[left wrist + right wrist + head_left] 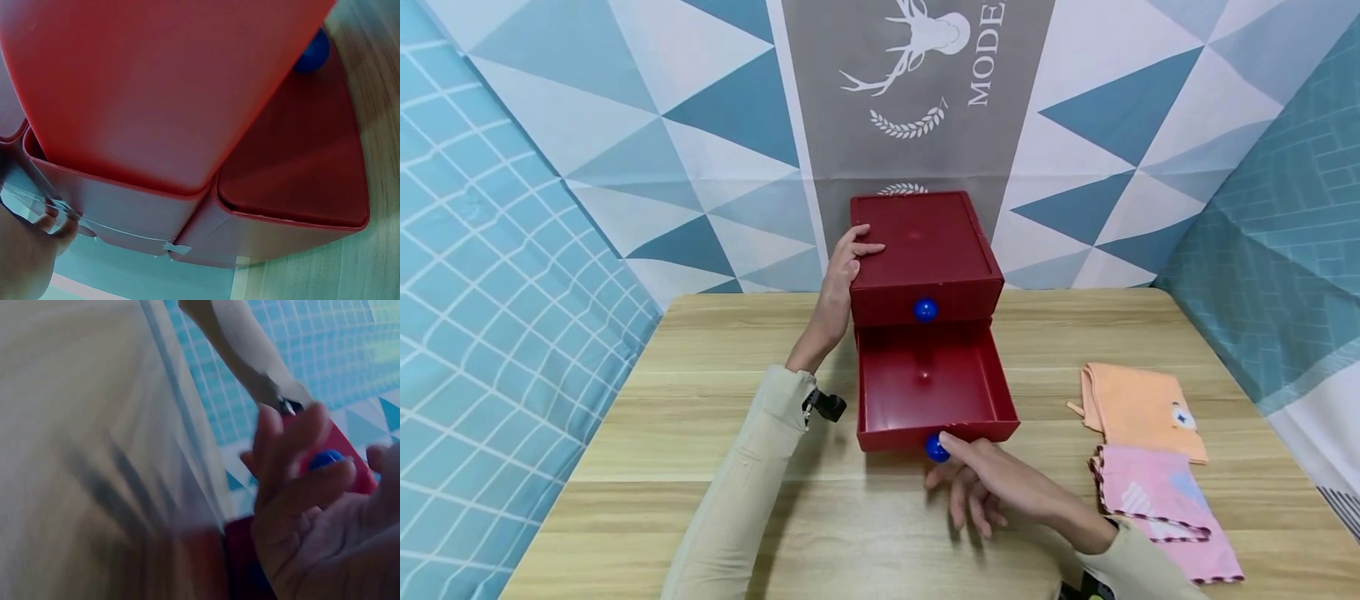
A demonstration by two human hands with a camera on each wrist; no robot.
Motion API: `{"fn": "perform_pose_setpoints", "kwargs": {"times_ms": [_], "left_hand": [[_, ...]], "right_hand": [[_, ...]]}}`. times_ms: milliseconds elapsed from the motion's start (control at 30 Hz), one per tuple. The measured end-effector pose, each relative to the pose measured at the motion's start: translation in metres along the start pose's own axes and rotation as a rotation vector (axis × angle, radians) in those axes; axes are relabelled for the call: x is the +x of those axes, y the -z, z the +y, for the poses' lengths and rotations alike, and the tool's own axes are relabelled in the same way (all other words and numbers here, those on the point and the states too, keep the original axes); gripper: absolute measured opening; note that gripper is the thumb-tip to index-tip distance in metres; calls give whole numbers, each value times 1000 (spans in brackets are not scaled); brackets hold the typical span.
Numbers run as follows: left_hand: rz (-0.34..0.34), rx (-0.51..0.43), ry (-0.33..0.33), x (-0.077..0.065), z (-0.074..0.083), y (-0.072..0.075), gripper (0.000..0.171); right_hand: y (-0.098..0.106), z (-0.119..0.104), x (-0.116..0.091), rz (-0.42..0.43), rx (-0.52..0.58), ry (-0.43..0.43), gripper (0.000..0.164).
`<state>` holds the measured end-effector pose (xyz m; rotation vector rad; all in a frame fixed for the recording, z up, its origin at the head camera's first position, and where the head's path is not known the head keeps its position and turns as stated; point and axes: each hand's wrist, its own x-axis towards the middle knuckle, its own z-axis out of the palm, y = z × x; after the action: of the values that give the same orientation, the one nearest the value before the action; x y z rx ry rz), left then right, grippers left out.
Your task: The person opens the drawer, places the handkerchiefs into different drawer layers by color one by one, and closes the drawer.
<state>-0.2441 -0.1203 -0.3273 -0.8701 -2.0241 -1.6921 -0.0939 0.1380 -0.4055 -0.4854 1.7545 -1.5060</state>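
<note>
A dark red drawer cabinet [917, 237] stands near the back of the table, a blue knob [926, 310] on its top drawer. Beneath that, a drawer [891, 387] is pulled out, with nothing inside. My right hand [992, 483] pinches its blue knob [936, 449] between thumb and index finger, the other fingers hanging loosely below. Fairly straight fingers of my left hand [838, 287] rest on the cabinet's top left edge and side. In the left wrist view, a lower drawer [300, 150] sits closed under the pulled-out one.
A folded orange cloth [1138, 408] lies at the right of the wooden table [700, 467], with a pink patterned cloth [1172, 492] just in front of it. Patterned fabric [722, 150] hangs behind the table and along both sides.
</note>
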Motion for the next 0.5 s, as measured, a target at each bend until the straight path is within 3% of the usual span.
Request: {"fn": "perform_pose_setpoints", "kwargs": {"times_ms": [200,500], "left_hand": [[15,-7,5,-3,1,0,45],[4,-19,-8,0,-1,-4,45]], "right_hand": [[24,1,-25,7,-67,-2,59],[62,1,-71,215,-254,22,43]]}}
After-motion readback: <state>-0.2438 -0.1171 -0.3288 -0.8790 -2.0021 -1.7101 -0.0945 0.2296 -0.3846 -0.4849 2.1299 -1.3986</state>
